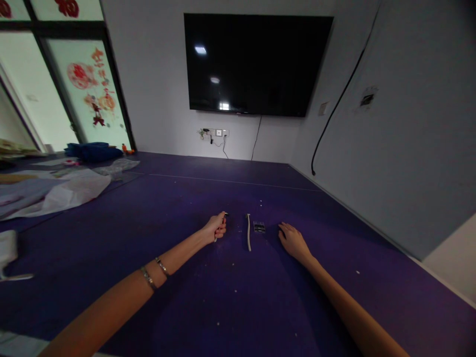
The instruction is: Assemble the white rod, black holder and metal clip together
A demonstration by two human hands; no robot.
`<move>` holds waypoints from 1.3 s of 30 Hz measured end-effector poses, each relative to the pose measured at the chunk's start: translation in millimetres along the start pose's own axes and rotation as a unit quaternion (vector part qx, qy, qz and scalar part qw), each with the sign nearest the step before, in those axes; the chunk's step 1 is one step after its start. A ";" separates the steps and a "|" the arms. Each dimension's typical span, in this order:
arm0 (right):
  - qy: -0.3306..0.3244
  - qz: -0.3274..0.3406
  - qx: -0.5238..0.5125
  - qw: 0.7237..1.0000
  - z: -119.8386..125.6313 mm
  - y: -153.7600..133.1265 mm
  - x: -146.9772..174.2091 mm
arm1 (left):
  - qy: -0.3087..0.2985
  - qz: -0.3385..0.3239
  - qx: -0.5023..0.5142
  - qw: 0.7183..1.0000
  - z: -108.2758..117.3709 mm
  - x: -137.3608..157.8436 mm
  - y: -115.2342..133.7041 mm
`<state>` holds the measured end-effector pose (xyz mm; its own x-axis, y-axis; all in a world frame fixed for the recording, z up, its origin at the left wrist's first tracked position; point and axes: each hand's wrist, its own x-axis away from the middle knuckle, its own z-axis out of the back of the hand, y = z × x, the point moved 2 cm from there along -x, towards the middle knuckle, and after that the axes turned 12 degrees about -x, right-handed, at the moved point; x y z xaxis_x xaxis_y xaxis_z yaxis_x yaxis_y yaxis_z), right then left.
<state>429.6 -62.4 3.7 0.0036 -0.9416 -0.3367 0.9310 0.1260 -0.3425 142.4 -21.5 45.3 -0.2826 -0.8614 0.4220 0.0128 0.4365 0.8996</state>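
Observation:
My left hand [215, 227] is closed around a slim object whose dark, shiny tip [226, 214] pokes out above the fingers. A pale end shows below the fist; the rest is hidden, so I cannot tell its kind. To the right of this hand a thin white stick [249, 235] with a small dark head lies on the purple surface [208, 297]. Beside the stick is a small flat clear pack [259, 227] with dark pieces in it. My right hand [293, 240] rests palm down to the right of the pack, fingers loosely stretched and holding nothing.
Crumpled white plastic sheeting [82, 191] and a dark blue bundle [97, 151] lie at the left. A white object [9, 250] stands at the left edge. A black cable [342, 94] hangs along the right wall. The television [256, 64] is on the wall ahead.

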 end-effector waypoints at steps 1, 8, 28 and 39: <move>-0.001 0.000 -0.001 1.000 0.1 -0.2 0.0 | -0.003 -0.027 0.001 1.000 -0.5 2.2 0.1; 0.007 -0.010 -0.035 0.999 -2.6 5.3 -3.0 | -0.034 -0.190 -0.016 0.981 -5.1 12.7 -3.2; -0.111 -0.048 -0.607 0.786 29.1 -136.0 -54.7 | -0.039 -0.257 -0.132 0.957 -23.8 36.7 -5.5; -0.190 -0.027 -0.628 0.755 27.6 -145.6 -48.5 | -0.047 -0.254 -0.133 0.957 -25.0 38.6 -7.4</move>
<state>304.0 -43.7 94.1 0.3037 -0.9477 -0.0980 -0.1446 0.0558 -0.9879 155.3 -64.4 57.7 -0.4015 -0.9125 -0.0789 0.0900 -0.1250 0.9881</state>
